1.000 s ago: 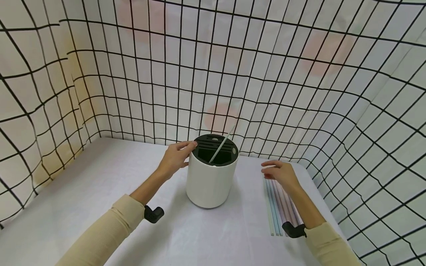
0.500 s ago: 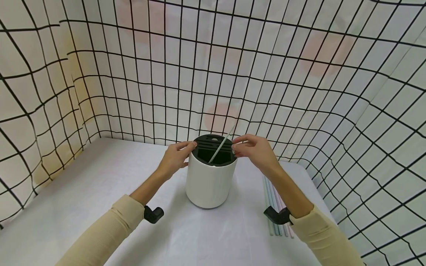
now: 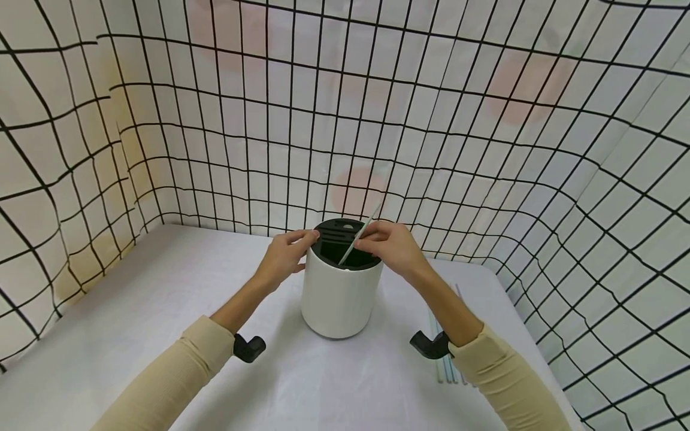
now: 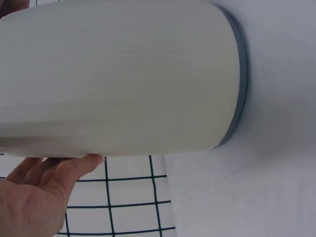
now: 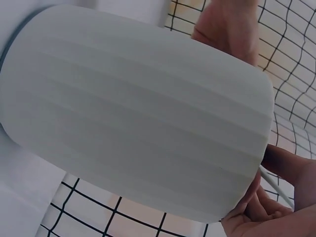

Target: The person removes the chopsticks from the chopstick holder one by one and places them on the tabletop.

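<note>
A white cylindrical utensil holder (image 3: 338,305) stands upright on the table, its black slotted top insert (image 3: 331,248) facing up. One thin pale chopstick (image 3: 372,216) leans in the wide opening, its upper end sticking out to the right. My left hand (image 3: 283,254) grips the holder's left rim, thumb on the top edge and fingers against the side; the left wrist view shows those fingers touching the white wall. Over the right rim, my right hand (image 3: 396,248) pinches the chopstick. In the right wrist view the white wall (image 5: 133,113) hides part of the right fingertips.
Several pastel chopsticks (image 3: 447,372) lie side by side on the white table (image 3: 366,395), partly hidden under my right forearm. A black wire grid (image 3: 291,149) encloses the back and both sides. Small black devices (image 3: 250,348) sit on both wrists.
My right hand has moved left from above the chopsticks on the table, past the holder's right rim, to the leaning chopstick. The left hand and the holder have stayed put.
</note>
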The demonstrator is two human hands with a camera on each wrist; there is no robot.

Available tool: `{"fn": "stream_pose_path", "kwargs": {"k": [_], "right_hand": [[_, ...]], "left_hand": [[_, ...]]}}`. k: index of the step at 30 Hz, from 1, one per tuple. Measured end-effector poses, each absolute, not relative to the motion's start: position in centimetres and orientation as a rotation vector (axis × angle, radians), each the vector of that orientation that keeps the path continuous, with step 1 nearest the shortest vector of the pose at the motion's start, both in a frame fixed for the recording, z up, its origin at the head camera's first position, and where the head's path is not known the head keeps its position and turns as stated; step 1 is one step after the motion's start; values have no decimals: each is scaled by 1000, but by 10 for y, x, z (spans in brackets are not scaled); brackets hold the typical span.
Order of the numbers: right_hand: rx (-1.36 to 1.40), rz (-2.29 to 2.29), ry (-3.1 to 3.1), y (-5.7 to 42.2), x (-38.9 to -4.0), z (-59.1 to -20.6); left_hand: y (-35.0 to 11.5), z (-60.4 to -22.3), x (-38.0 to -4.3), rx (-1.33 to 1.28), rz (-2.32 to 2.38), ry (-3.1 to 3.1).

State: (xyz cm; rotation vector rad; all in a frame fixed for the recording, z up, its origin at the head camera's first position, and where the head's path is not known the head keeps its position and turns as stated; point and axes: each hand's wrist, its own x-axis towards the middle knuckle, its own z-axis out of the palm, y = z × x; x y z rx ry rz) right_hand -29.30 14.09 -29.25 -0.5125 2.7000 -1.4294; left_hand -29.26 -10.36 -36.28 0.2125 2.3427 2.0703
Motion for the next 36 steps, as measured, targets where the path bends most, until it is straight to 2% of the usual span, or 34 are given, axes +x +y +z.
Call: {"fn": "stream_pose_path", "kwargs": {"k": [18, 36], "right_hand": [[-447, -1520, 2708, 143, -296, -296], [-445, -2014, 2549, 165, -280, -223]], "left_hand": [[-102, -363, -292, 212, 2063, 2342], [-104, -363, -294, 243, 2079, 2334]]}}
